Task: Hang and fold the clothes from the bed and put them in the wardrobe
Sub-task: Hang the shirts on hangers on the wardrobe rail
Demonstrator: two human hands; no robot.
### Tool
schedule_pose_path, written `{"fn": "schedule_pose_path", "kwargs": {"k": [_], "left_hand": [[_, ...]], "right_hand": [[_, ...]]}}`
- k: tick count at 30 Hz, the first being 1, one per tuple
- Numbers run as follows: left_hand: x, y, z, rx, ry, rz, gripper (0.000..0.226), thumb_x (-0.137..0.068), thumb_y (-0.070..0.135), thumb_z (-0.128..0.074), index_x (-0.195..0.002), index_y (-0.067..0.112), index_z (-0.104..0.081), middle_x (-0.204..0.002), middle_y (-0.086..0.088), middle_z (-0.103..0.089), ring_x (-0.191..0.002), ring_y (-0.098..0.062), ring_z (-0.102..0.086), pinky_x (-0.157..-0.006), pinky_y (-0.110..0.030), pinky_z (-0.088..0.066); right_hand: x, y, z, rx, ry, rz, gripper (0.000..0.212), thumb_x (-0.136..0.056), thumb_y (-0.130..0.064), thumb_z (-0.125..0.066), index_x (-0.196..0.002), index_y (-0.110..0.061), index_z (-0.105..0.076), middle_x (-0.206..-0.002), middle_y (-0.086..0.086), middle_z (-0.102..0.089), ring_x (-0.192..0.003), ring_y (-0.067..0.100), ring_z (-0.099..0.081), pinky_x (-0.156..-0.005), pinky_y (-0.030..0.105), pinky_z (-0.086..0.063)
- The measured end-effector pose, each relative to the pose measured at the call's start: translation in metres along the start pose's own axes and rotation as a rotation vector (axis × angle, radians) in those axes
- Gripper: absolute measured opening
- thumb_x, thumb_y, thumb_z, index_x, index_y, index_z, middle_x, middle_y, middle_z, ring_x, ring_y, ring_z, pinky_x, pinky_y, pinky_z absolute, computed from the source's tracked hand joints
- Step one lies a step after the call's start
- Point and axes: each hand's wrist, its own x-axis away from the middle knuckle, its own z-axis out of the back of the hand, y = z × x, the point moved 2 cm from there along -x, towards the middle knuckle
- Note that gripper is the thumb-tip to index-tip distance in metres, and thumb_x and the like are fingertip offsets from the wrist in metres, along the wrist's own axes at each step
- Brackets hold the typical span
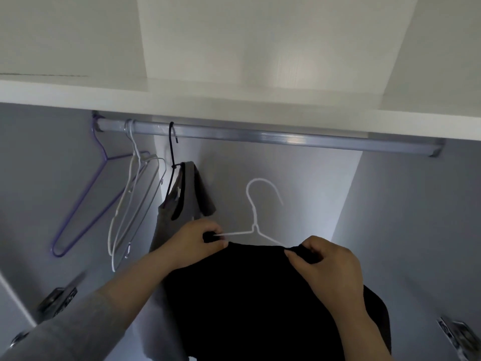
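Observation:
A black garment (pixel 250 295) hangs on a white wire hanger (pixel 256 204) that I hold up inside the wardrobe, below the metal rail (pixel 260 138). My left hand (pixel 197 238) pinches the garment's left shoulder and the hanger's left arm. My right hand (pixel 322 261) grips the garment's right shoulder over the hanger's other arm. The hanger's hook points up, well under the rail and not touching it. A grey top (pixel 182 204) hangs on a black hanger (pixel 171 152) on the rail, just left of my left hand.
Empty hangers hang at the rail's left end: a purple one (pixel 86 204) and two white or clear ones (pixel 135 204). The right stretch of the rail carries nothing. A white shelf (pixel 234 97) runs above. Door hinges (pixel 57 298) sit low at both sides.

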Motion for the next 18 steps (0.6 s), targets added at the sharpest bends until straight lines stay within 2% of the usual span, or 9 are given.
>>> {"fn": "schedule_pose_path", "kwargs": {"k": [3, 5, 7, 9, 11, 16, 18], "left_hand": [[0.003, 0.01, 0.002, -0.009, -0.013, -0.023, 0.025, -0.09, 0.023, -0.067, -0.075, 0.005, -0.06, -0.073, -0.006, -0.057, -0.069, -0.01, -0.054, -0.068, -0.028, -0.042], [0.004, 0.017, 0.002, 0.058, -0.042, -0.007, 0.033, -0.092, 0.022, -0.064, -0.07, 0.0, -0.052, -0.066, -0.011, -0.047, -0.062, -0.009, -0.044, -0.062, -0.03, -0.038], [0.003, 0.024, 0.002, 0.13, -0.07, 0.022, 0.039, -0.093, 0.023, -0.063, -0.063, 0.006, -0.045, -0.061, -0.003, -0.038, -0.057, -0.006, -0.036, -0.058, -0.026, -0.033], [0.003, 0.03, 0.003, 0.172, -0.081, 0.038, 0.043, -0.093, 0.025, -0.063, -0.057, 0.016, -0.042, -0.056, 0.006, -0.035, -0.054, -0.003, -0.034, -0.055, -0.022, -0.031], [0.004, 0.035, 0.003, 0.213, -0.08, 0.064, 0.047, -0.093, 0.028, -0.064, -0.054, 0.02, -0.039, -0.055, 0.008, -0.033, -0.052, -0.004, -0.034, -0.054, -0.022, -0.031], [0.009, 0.041, -0.003, 0.306, -0.021, 0.161, 0.05, -0.09, 0.038, -0.065, -0.055, 0.017, -0.036, -0.056, 0.0, -0.029, -0.052, -0.011, -0.031, -0.054, -0.027, -0.027], [0.01, 0.04, -0.003, 0.316, 0.013, 0.207, 0.053, -0.089, 0.041, -0.066, -0.056, 0.01, -0.038, -0.056, -0.002, -0.031, -0.052, -0.012, -0.032, -0.054, -0.027, -0.028]], "right_hand": [[-0.003, -0.003, 0.0, -0.021, 0.053, 0.016, 0.02, -0.073, -0.057, -0.071, -0.066, -0.039, -0.065, -0.066, -0.028, -0.063, -0.071, -0.007, -0.06, -0.056, 0.012, -0.04], [-0.007, -0.006, -0.001, -0.04, 0.075, 0.025, 0.016, -0.074, -0.054, -0.073, -0.07, -0.039, -0.067, -0.066, -0.026, -0.063, -0.07, -0.005, -0.06, -0.06, 0.01, -0.039], [-0.011, -0.009, -0.003, -0.069, 0.086, 0.038, 0.013, -0.074, -0.048, -0.076, -0.073, -0.037, -0.07, -0.069, -0.023, -0.064, -0.069, -0.003, -0.06, -0.062, 0.012, -0.041], [-0.015, -0.01, -0.004, -0.105, 0.098, 0.045, 0.013, -0.074, -0.042, -0.079, -0.076, -0.031, -0.073, -0.072, -0.02, -0.066, -0.071, 0.001, -0.061, -0.066, 0.02, -0.048], [-0.018, -0.01, -0.003, -0.113, 0.108, 0.057, 0.012, -0.074, -0.037, -0.081, -0.079, -0.027, -0.074, -0.075, -0.018, -0.067, -0.075, 0.004, -0.062, -0.073, 0.027, -0.051], [-0.024, -0.009, -0.004, -0.117, 0.094, 0.068, 0.012, -0.078, -0.028, -0.079, -0.087, -0.023, -0.074, -0.085, -0.013, -0.069, -0.083, 0.01, -0.061, -0.084, 0.036, -0.051], [-0.027, -0.007, -0.008, -0.139, 0.049, 0.034, 0.016, -0.082, -0.026, -0.076, -0.097, -0.021, -0.073, -0.096, -0.011, -0.068, -0.093, 0.011, -0.061, -0.092, 0.036, -0.049]]}}
